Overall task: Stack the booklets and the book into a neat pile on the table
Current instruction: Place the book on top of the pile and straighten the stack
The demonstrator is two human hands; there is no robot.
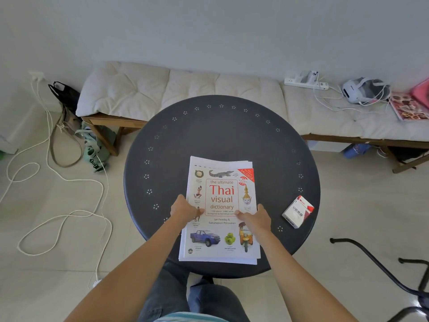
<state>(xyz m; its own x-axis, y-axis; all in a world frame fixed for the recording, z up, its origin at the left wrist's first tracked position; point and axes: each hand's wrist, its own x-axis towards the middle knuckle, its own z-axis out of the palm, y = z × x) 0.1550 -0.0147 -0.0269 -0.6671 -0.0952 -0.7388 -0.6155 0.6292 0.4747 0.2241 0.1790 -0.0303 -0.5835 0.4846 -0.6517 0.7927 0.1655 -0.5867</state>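
A white book titled "the ultimate Thai visual dictionary" [221,198] lies face up on top of several white booklets [216,161] near the front of the round dark table [220,131]. The booklets' edges stick out a little at the far end and along the near right side. My left hand [184,209] grips the pile's left edge, thumb on the cover. My right hand [256,218] grips the right edge, thumb on the cover too. The fingers under the pile are hidden.
A small white and red box [298,211] lies on the table's right side. Behind the table stands a cushioned bench [185,89] with a power strip [306,82], a headset [364,90] and a magazine [408,106]. Cables [58,194] loop on the floor left; a chair frame [383,270] stands right.
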